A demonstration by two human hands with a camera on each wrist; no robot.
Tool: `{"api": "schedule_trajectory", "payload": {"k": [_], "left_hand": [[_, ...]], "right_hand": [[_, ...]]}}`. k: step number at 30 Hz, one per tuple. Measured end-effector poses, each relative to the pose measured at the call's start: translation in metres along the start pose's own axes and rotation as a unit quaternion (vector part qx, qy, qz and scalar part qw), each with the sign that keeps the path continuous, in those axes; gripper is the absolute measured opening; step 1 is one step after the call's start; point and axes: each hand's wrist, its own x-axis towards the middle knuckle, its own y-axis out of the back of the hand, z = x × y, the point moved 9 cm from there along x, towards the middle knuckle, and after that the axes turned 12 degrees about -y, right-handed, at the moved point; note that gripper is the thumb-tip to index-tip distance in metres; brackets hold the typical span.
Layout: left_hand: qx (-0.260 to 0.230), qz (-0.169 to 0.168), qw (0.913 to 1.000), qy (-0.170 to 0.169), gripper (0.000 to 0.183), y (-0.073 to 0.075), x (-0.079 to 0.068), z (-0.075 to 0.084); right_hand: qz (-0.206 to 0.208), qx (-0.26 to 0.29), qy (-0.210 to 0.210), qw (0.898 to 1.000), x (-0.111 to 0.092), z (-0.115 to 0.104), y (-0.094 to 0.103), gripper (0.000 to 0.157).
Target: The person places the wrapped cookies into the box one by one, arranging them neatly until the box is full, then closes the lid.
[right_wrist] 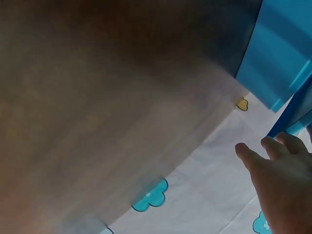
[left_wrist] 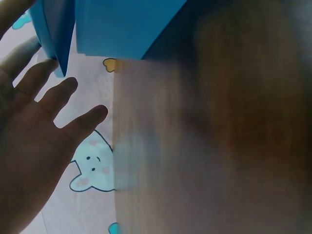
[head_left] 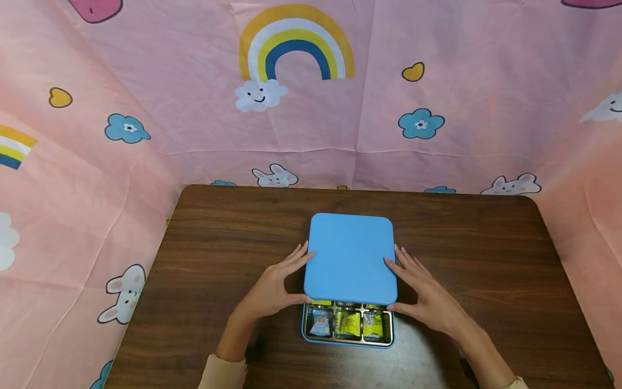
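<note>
A blue square lid is held between both hands above a blue tin. In both wrist views the lid stands apart from the tin at an angle. My left hand grips its left side, thumb by the near left corner. On the opposite side my right hand holds the edge, thumb by the near right corner. The tin's front row shows, with a pink-and-blue wrapped packet and yellow-green packets in separate compartments. The lid hides most of the rows behind.
The tin rests on a dark brown wooden table with rounded far corners. Pink printed cloth hangs around the back and both sides. Wood surface extends left and right of the tin.
</note>
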Motion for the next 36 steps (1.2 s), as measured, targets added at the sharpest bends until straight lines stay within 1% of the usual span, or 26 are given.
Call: {"api": "schedule_trajectory", "payload": {"k": [5, 10, 16, 21, 30, 36], "left_hand": [[-0.022, -0.001, 0.9996, 0.017, 0.092, -0.009, -0.013, 0.001], [-0.021, 0.000, 0.9994, 0.027, 0.094, -0.011, -0.018, 0.004], [-0.020, -0.002, 0.9996, 0.022, 0.094, -0.013, -0.022, 0.010], [-0.019, -0.002, 0.9996, 0.019, 0.094, -0.019, -0.030, 0.012], [-0.025, 0.006, 0.9992, 0.031, 0.093, -0.030, -0.046, 0.008], [-0.021, 0.013, 0.9994, 0.024, 0.094, -0.034, -0.050, 0.010]], "right_hand": [[-0.003, 0.004, -0.018, 1.000, -0.009, 0.003, -0.010, 0.096], [0.001, 0.004, -0.022, 1.000, -0.014, 0.004, -0.012, 0.097], [0.003, 0.016, -0.025, 1.000, -0.022, 0.004, -0.015, 0.097], [-0.001, 0.021, -0.029, 0.999, -0.030, 0.005, -0.021, 0.097], [0.006, 0.021, -0.026, 0.999, -0.041, 0.003, -0.031, 0.099], [0.008, 0.023, -0.037, 0.999, -0.046, 0.006, -0.036, 0.098]]}}
